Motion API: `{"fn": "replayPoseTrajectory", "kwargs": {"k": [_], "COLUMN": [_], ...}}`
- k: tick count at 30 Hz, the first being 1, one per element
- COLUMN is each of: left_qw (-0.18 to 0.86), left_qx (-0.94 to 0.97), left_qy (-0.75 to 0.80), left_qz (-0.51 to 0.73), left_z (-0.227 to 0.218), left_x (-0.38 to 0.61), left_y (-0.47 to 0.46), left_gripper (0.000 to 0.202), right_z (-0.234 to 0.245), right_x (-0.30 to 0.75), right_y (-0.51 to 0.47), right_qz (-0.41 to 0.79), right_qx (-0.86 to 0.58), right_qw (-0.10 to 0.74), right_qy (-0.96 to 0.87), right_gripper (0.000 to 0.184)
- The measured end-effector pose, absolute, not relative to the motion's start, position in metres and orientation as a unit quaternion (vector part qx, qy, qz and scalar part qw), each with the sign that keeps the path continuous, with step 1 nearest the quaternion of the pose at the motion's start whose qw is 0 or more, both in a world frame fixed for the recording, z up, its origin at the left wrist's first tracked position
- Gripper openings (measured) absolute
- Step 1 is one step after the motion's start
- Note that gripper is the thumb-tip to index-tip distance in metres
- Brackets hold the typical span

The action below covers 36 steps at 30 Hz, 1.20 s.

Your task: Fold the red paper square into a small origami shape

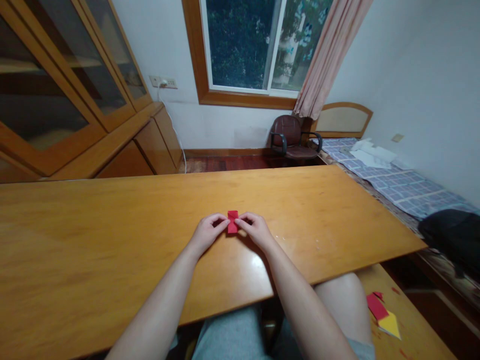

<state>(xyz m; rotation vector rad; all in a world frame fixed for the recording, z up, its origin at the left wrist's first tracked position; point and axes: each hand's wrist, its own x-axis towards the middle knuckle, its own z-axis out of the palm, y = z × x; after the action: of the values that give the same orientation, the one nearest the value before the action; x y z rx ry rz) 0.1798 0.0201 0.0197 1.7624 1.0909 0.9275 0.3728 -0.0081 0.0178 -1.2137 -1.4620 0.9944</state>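
Grip first: the left hand [207,232] pinches the left edge of the red paper [232,221] between thumb and forefinger, narrow and tight. The right hand [255,229] does the same on the right edge, so both hands close on one small folded piece from opposite sides. The other fingers are curled under, knuckles up. That red paper sits low on the tabletop [112,240], touching the wood or just above it, I cannot tell which. It is about midway along the tabletop's width and closer to the near edge than the far one. Both forearms come in over the near edge and angle toward each other, meeting at the paper. The wood around the hands is glossy, with a light reflection just near of the wrists.

Down at the near right, below the tabletop's edge, a lower wooden surface [412,320] carries red scraps [376,305] with a yellow piece [390,325] touching them. Farther right lies a bed [405,187] with a blue patterned cover, white sheets of paper [373,152] at its far end and a black bag [452,235] at its near end. Beyond the far edge stands a dark red armchair [290,140] under the window [243,45], with a pink curtain [330,55] hanging to its right. Far left, a wooden cabinet [150,145] with glass doors lines the wall.
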Motion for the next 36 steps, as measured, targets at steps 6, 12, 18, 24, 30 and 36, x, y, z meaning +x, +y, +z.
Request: {"fn": "replayPoseTrajectory", "kwargs": {"k": [6, 12, 18, 24, 30, 36], "left_qw": [0.423, 0.425, 0.423, 0.422, 0.422, 0.44], "left_qx": [0.698, 0.681, 0.681, 0.683, 0.671, 0.635], "left_qy": [0.444, 0.458, 0.455, 0.454, 0.463, 0.478], "left_qz": [0.371, 0.383, 0.388, 0.387, 0.398, 0.418], "left_z": [0.018, 0.0165, 0.0193, 0.0174, 0.017, 0.022], "left_x": [0.1794, 0.179, 0.1803, 0.18, 0.1789, 0.1789], "left_y": [0.0203, 0.0221, 0.0223, 0.0227, 0.0226, 0.0223], "left_gripper": [0.026, 0.026, 0.026, 0.025, 0.026, 0.028], "right_z": [0.0185, 0.0204, 0.0152, 0.0121, 0.0148, 0.0155], "right_x": [0.3736, 0.3735, 0.3733, 0.3753, 0.3758, 0.3752], "right_y": [-0.0086, -0.0082, -0.0064, -0.0064, -0.0079, -0.006], "right_qz": [0.414, 0.418, 0.374, 0.37, 0.393, 0.423], "right_qx": [-0.492, -0.497, -0.501, -0.506, -0.508, -0.506], "right_qw": [0.486, 0.498, 0.456, 0.452, 0.469, 0.486], "right_qy": [-0.592, -0.575, -0.633, -0.635, -0.606, -0.574], "right_gripper": [0.023, 0.025, 0.023, 0.025, 0.023, 0.025]}}
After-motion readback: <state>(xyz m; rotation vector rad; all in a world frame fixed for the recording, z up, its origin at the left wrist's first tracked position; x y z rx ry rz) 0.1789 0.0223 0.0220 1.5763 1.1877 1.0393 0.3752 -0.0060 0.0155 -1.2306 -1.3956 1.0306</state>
